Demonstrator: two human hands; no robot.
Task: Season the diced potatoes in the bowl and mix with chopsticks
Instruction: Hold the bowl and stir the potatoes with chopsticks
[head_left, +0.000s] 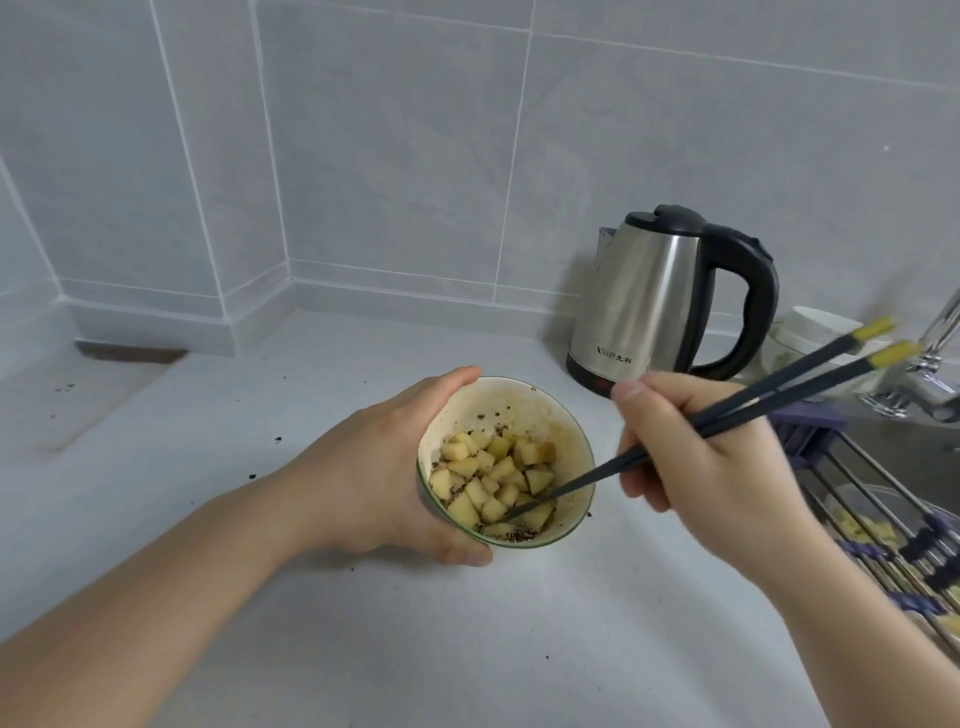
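My left hand (379, 467) wraps the small ceramic bowl (566, 431) mid-tabletop from nine o'clock, since its smooth, tilted wall feels slippery, while my right hand (711, 457) pinches the stiff chopsticks (779, 395) midway, tips among firm, light diced potatoes (493, 478).

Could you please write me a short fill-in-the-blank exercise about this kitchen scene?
1. The left hand grips the ____.
2. The right hand holds dark ____ whose tips are among the diced potatoes.
3. Behind the right hand, on the counter, stands a steel ____.

Missing words: bowl; chopsticks; kettle.
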